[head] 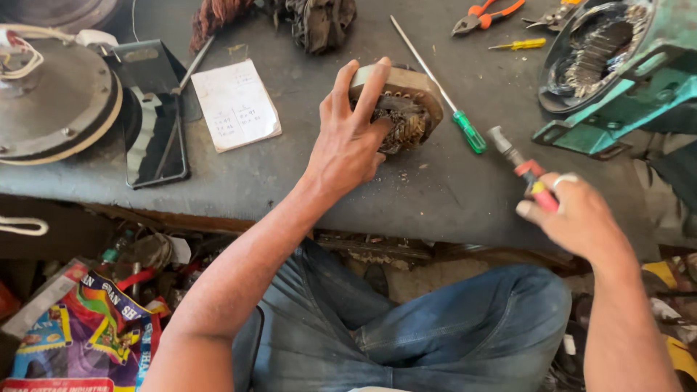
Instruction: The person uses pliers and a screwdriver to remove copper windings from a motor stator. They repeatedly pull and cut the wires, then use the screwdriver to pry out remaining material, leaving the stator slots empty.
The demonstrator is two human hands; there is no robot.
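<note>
Left hand point(351, 138) is clamped over the stator point(403, 105), fingers curled across its top, holding it on edge on the bench point(305, 181). Right hand point(573, 214) is closed round the red handle of a tool point(519, 163) near the bench edge. Just beyond the stator lies a green screwdriver point(443, 98); a notepad point(234, 104) sits to the left.

Tools and parts on the bench, counted

Three screwdrivers: green-handled point(469, 131), yellow point(517, 45), red-handled point(524, 168). One pair of orange pliers point(485, 14), one stator point(398, 105), one phone point(154, 138), one notepad point(235, 104).
</note>
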